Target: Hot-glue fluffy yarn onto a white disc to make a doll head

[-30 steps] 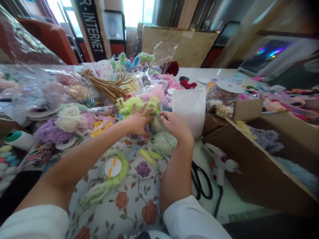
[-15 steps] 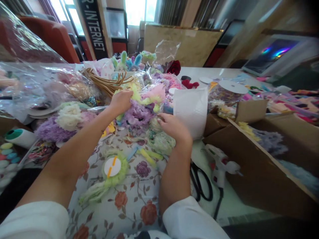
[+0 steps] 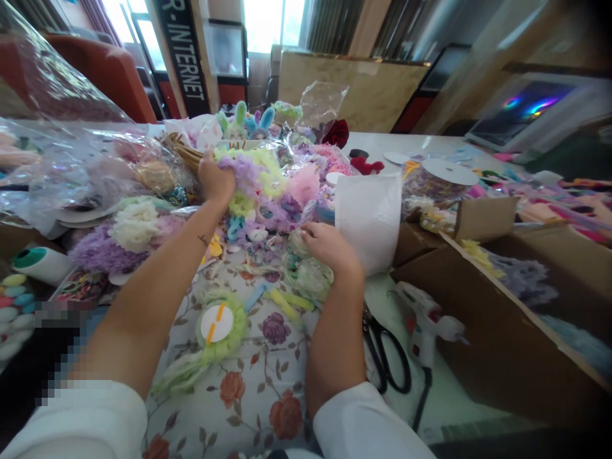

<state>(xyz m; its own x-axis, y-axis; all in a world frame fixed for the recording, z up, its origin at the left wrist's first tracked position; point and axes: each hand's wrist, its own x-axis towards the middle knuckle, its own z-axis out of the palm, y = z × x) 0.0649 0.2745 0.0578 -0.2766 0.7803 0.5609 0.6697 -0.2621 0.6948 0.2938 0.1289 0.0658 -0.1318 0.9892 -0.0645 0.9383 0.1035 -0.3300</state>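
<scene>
White sleeves (image 3: 368, 421) come first at the near edge, over a floral cloth (image 3: 262, 395). On the cloth lies a green ruffled piece (image 3: 224, 349) with a white disc (image 3: 224, 328) at its middle, its loose tail pointing toward the person's left side. Black-handled scissors (image 3: 378, 335) lie just right of the right forearm, and beyond them a glue gun (image 3: 425, 319) stands out against a cardboard box (image 3: 478, 331).

Farther in, the right hand (image 3: 327, 248) is over a pale green bundle (image 3: 310, 273), thumb and forefinger close together; whether they pinch anything cannot be told. A white packet (image 3: 369, 220) stands just beyond that hand.

The left hand (image 3: 217, 178) reaches farther, its fingers curled tight on purple ruffled trim (image 3: 245, 175). The gripped end is at the left; the trim comes out of the fist to the right, its long axis running roughly crosswise and dipping a little at the free side. Yellow-green trim (image 3: 272, 175) lies against it, over the heaped materials.

Brown stems (image 3: 186, 153) show just past the left hand. Behind the heap are plush ears (image 3: 240, 116), a dark red rose (image 3: 336, 134) and, farthest, a beige panel (image 3: 354, 95).
</scene>
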